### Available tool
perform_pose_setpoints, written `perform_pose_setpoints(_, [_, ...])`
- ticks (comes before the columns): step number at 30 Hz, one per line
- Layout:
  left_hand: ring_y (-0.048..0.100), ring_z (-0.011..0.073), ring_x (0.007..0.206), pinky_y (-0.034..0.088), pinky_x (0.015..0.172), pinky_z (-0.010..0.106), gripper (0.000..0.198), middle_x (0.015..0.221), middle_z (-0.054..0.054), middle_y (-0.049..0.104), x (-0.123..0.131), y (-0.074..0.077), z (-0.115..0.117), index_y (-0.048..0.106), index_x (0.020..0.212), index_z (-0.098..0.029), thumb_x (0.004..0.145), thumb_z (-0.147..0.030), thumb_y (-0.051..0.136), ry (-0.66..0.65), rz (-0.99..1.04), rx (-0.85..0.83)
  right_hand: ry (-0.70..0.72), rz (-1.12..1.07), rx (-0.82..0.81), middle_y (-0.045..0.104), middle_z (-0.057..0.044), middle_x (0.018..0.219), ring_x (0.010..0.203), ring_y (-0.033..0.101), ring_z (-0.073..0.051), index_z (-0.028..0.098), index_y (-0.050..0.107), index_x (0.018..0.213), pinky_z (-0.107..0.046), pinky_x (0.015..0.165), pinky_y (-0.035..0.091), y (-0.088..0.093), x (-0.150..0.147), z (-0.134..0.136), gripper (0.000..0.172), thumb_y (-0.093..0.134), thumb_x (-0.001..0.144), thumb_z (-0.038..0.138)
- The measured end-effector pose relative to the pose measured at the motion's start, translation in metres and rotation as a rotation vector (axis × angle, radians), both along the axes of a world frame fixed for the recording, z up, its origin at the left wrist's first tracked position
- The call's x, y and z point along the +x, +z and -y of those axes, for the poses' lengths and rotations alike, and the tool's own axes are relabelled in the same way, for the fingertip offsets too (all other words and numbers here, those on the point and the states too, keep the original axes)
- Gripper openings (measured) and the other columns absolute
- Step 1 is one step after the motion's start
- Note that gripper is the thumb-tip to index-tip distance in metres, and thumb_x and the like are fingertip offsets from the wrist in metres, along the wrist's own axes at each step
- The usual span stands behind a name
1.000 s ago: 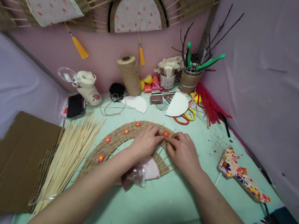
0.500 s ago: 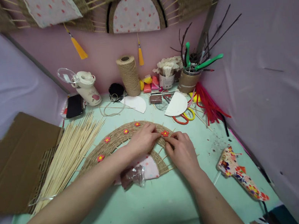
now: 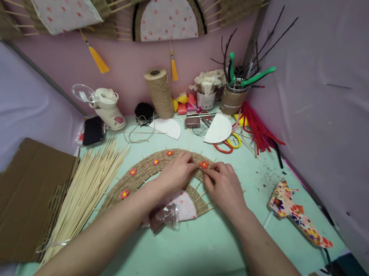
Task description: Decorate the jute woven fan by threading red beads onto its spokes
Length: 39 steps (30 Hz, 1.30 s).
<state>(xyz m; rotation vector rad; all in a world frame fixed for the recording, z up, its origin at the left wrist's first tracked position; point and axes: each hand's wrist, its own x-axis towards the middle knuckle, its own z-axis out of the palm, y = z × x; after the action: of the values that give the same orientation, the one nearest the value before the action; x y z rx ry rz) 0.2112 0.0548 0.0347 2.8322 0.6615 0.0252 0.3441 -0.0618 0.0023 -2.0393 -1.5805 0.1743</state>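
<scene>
A half-round fan of woven twine [image 3: 147, 170] lies on the table, with several small red flowers with yellow middles along its outer band. The red flower at the band's right side [image 3: 204, 164] sits between my hands. My left hand [image 3: 179, 170] reaches across the fan, its fingers closed at the flower's left edge. From the lower right, my right hand [image 3: 224, 185] meets the flower with thumb and finger closed together. Below my left wrist, a clear plastic bag with a brown block [image 3: 165, 218] rests on the fan's dotted pink centre [image 3: 185, 205].
Thin wooden sticks [image 3: 86, 188] and cardboard [image 3: 14, 206] lie at left. A flower-patterned glue gun [image 3: 296, 213] rests at right. Along the back stand a white jug [image 3: 108, 108], a twine spool [image 3: 160, 94] and a can [image 3: 233, 97] of tools. Scissors [image 3: 224, 146] lie partly under white card.
Almost nothing differs. Both hands stay at the same flower, and the whole view has shifted very slightly.
</scene>
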Motion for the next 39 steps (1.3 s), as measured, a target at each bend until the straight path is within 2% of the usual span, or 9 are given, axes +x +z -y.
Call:
perform_pose_setpoints(8, [0.047,0.0222,0.096,0.041,0.078,0.033,0.035,0.098,0.008,0.055,-0.003,0.003,0.001,0.066,0.116,-0.022,0.096,-0.029,0.038,0.003,0.018,-0.020,-0.044,-0.014,0.181,0.061,-0.009,0.091,0.086,0.048,-0.021,0.019,0.075,0.097,-0.035,0.080,0.042,-0.007,0.006,0.001,0.025,0.051,0.089,0.022])
perform_pose_setpoints(13, [0.045,0.0245,0.099,0.042,0.080,0.035,0.032,0.099,0.010,0.054,-0.003,0.002,0.002,0.067,0.116,-0.021,0.091,-0.023,0.047,-0.072,0.017,0.007,-0.013,0.004,0.109,0.060,-0.008,0.089,0.086,0.048,-0.021,0.020,0.075,0.098,-0.034,0.077,0.041,-0.008,0.004,0.000,0.025,0.053,0.087,0.019])
perform_pose_setpoints(21, [0.047,0.0250,0.098,0.043,0.077,0.035,0.034,0.096,0.009,0.054,-0.001,-0.002,0.003,0.066,0.117,-0.021,0.093,-0.020,0.043,-0.110,0.019,-0.008,-0.023,0.014,0.071,0.061,-0.008,0.091,0.088,0.049,-0.021,0.020,0.075,0.100,-0.033,0.079,0.042,-0.006,0.003,0.000,0.025,0.054,0.086,0.018])
perform_pose_setpoints(27, [0.052,0.0212,0.098,0.045,0.085,0.035,0.030,0.099,0.009,0.059,-0.014,0.003,-0.002,0.069,0.110,-0.020,0.095,-0.026,0.044,0.019,0.206,-0.066,-0.044,-0.038,0.131,0.062,-0.009,0.096,0.090,0.049,-0.023,0.018,0.071,0.108,-0.036,0.084,0.044,-0.007,0.004,0.000,0.029,0.050,0.088,0.019])
perform_pose_setpoints(30, [0.055,0.0217,0.101,0.046,0.090,0.037,0.027,0.105,0.009,0.062,-0.031,0.012,-0.004,0.069,0.109,-0.020,0.092,-0.025,0.050,0.147,0.307,-0.088,-0.039,-0.060,0.154,0.062,-0.010,0.098,0.092,0.049,-0.023,0.017,0.067,0.114,-0.037,0.086,0.044,-0.006,0.003,0.000,0.032,0.048,0.088,0.018])
perform_pose_setpoints(33, [0.058,0.0212,0.103,0.047,0.090,0.038,0.025,0.107,0.008,0.065,-0.049,0.023,0.012,0.068,0.107,-0.021,0.090,-0.022,0.050,0.356,0.513,-0.093,-0.020,-0.034,0.136,0.062,-0.010,0.101,0.096,0.049,-0.024,0.017,0.068,0.112,-0.039,0.087,0.043,0.001,0.000,0.002,0.031,0.047,0.089,0.017])
perform_pose_setpoints(36, [0.061,0.0178,0.092,0.049,0.079,0.032,0.021,0.096,0.006,0.067,-0.055,0.030,0.052,0.065,0.104,-0.021,0.090,-0.018,0.049,0.468,0.789,-0.095,0.017,0.013,0.071,0.062,-0.010,0.104,0.098,0.049,-0.025,0.019,0.069,0.109,-0.037,0.085,0.042,0.015,-0.002,0.000,0.030,0.047,0.090,0.018])
perform_pose_setpoints(37, [0.061,0.0164,0.087,0.049,0.075,0.030,0.020,0.091,0.005,0.067,-0.053,0.031,0.068,0.064,0.102,-0.021,0.089,-0.016,0.049,0.425,0.868,-0.088,0.028,0.030,0.045,0.063,-0.010,0.105,0.099,0.049,-0.025,0.020,0.069,0.109,-0.037,0.084,0.041,0.020,-0.003,-0.002,0.029,0.047,0.090,0.018])
perform_pose_setpoints(39, [0.060,0.0144,0.076,0.048,0.070,0.028,0.022,0.082,0.004,0.067,-0.044,0.026,0.099,0.061,0.102,-0.020,0.086,-0.010,0.048,0.146,0.934,-0.100,0.045,0.070,-0.014,0.064,-0.009,0.105,0.099,0.050,-0.025,0.021,0.070,0.107,-0.036,0.082,0.039,0.029,-0.002,-0.011,0.028,0.048,0.091,0.019])
